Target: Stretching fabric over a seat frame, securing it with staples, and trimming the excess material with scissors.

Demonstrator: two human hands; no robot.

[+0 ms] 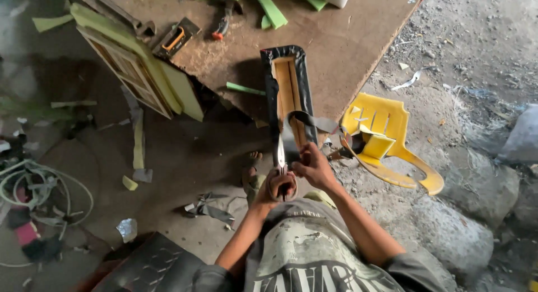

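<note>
Two hands at centre: left hand point(276, 185) closed around scissors point(281, 153), right hand point(315, 166) pinching black cover flap point(305, 119). Wooden panel point(290, 93) at 12 o'clock, propped on board point(336, 40). Probably stiff, light (cover limp, likely slippery); grip side edges.

A brown board surface point(347, 40) carries green foam strips point(269, 6), a red-handled pair of pliers point(223, 22), an orange-and-black tool point(176, 39) and one end of a black-edged wooden panel point(288, 90). Beside it, the dirt floor point(185, 157) holds a broken yellow plastic chair point(386, 141), coiled pale cable point(39, 183) and scattered scraps.
</note>
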